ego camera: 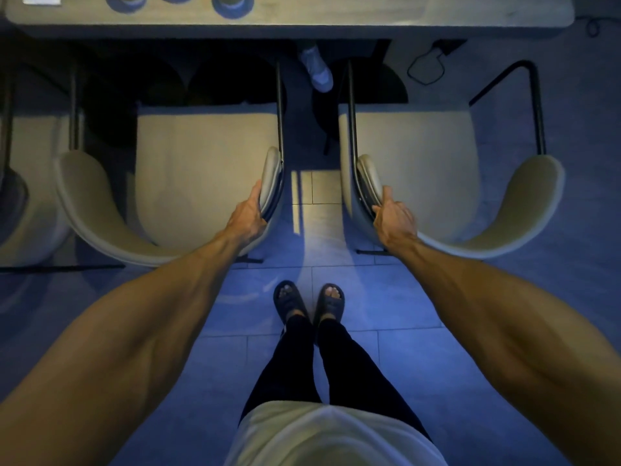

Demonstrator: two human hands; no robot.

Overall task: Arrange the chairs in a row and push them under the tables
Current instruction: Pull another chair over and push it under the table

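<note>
**A:** Hands first, please. What do I have on the head view?

**B:** I see the left hand (247,213) curled around the padded arm end of the left chair (201,169), fingers wrapped over its outer edge and thumb side on top. The right hand (393,215) does the same on the near arm end of the right chair (413,163), fingers closed onto the pad and the dark metal rail beside it. Both grips are closed, each on its own chair.

**A:** Where do the chairs stand?

**B:** Side by side in front of me, backs toward me, seats facing the counter (336,18) at the top of the view. A strip of tiled floor (316,196) lies between them, and my feet in dark sandals (309,302) stand at the near end of that strip. The front edges of both seats sit near the counter's near edge, in its shadow; I cannot tell how far under they reach. A third chair (30,183) shows partly at the left edge, just beside the left one.

**A:** Anything else around?

**B:** On the counter I see round blue saucers (232,5) carrying cups, cut off by the frame, and a white item in the top left corner. Under the counter, between the two chairs, a light-coloured shoe (317,70) of another person pokes out. A dark cable (425,67) loops on the floor beyond the right chair. Lighting is dim and bluish.
</note>
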